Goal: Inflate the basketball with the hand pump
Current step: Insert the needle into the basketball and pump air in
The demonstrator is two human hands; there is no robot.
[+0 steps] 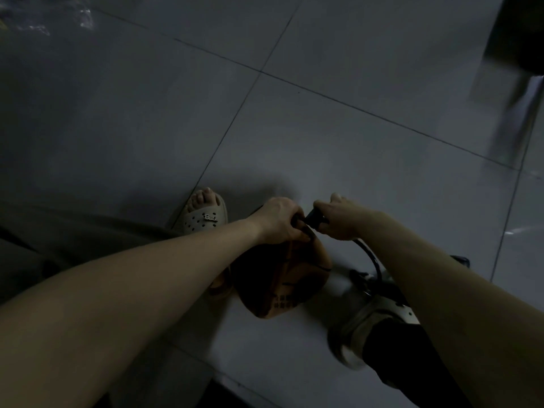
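A limp, deflated orange-brown basketball [282, 278] sits on the tiled floor between my feet. My left hand [278, 219] grips the ball's upper edge, fingers curled over it. My right hand [338, 219] holds the black nozzle end [313, 217] of the pump hose against the ball, right beside my left fingers. The black hose [372, 262] curves down from that hand to the pump's base [363, 279], which lies on the floor by my right foot. The pump's body is mostly hidden behind my right forearm.
My left foot in a beige clog [204, 214] stands just left of the ball, and my right foot in a clog [371, 325] is at the lower right. Dark furniture [518, 33] stands at the top right. Crumpled clear plastic [44, 16] lies top left.
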